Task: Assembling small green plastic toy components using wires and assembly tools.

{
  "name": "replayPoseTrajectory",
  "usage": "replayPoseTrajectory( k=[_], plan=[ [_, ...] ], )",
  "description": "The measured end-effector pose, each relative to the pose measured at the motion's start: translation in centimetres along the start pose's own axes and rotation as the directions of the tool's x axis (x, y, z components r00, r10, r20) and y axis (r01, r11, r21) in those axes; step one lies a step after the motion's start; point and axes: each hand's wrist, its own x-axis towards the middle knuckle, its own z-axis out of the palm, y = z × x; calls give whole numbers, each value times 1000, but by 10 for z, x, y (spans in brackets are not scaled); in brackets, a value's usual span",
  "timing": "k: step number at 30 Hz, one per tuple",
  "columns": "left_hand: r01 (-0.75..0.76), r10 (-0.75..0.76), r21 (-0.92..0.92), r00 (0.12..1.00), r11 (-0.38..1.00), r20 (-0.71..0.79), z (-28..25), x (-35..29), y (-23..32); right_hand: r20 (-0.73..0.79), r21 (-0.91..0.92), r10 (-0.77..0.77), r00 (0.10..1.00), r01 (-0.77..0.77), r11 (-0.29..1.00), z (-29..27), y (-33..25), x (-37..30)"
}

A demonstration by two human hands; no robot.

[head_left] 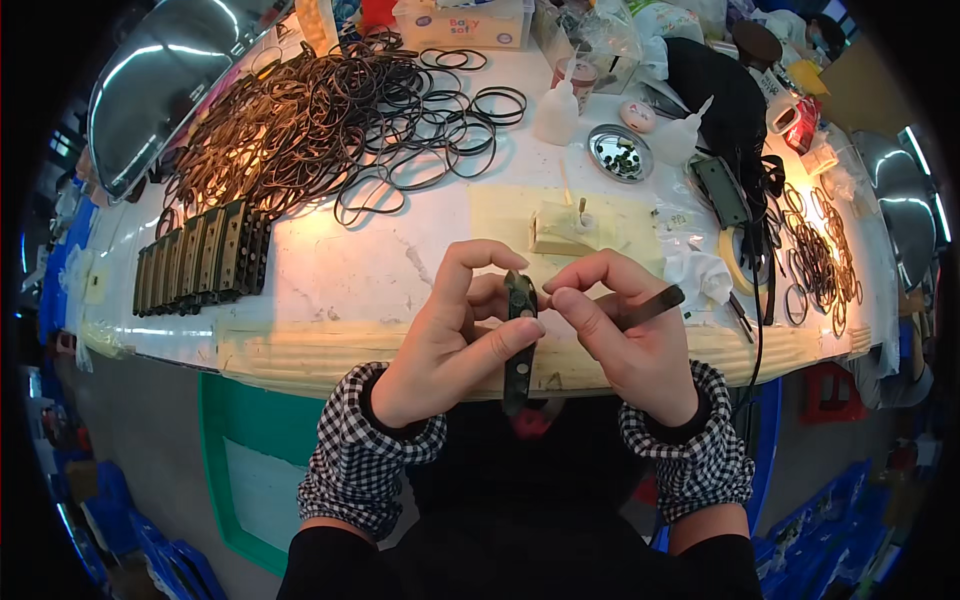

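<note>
1. Head view: the left hand (435,360) has its grip closed on a dark green strip (517,375), held over the near edge of the surface (370,265).
2. The right hand (640,350) grasps a dark stick (655,308), fingertips beside the strip.
3. Beyond sits a yellowish block (563,232); black loops (310,130) lie heaped further left.

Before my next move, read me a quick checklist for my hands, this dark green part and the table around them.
1. Left hand holding the dark green part between thumb and fingers: ok.
2. Dark stick kept in the right hand: ok.
3. Small piece between the right fingertips: cannot tell.
4. Small dark pieces inside the round metal dish: ok.
5. Pale yellow block uncovered by hands: ok.
6. Black bands sorted: not ok, tangled in a heap.
</note>
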Motion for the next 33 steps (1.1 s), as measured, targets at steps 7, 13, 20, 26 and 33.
replayPoseTrajectory(
  k=[7, 13, 20, 26, 33],
  plan=[
    [17, -23, 41, 988, 999, 150, 1, -1, 9, 207, 6, 24, 978, -25, 1000, -14, -7, 3],
    [111, -114, 28, 962, 993, 248, -1, -4, 16, 352, -52, 26, 936, -8, 999, -23, 5, 3],
    [-144, 186, 539, 982, 830, -23, 0, -9, 18, 205, -97, 29, 978, -9, 995, -17, 10, -3],
    [-220, 512, 856, 857, 467, -60, 17, -15, 8, 162, -82, 39, 986, -26, 996, -9, 18, -6],
    [-189, 625, 926, 778, 327, -62, 24, -18, -11, 126, -148, -57, 990, 76, 986, -7, 21, -9]
  ],
)
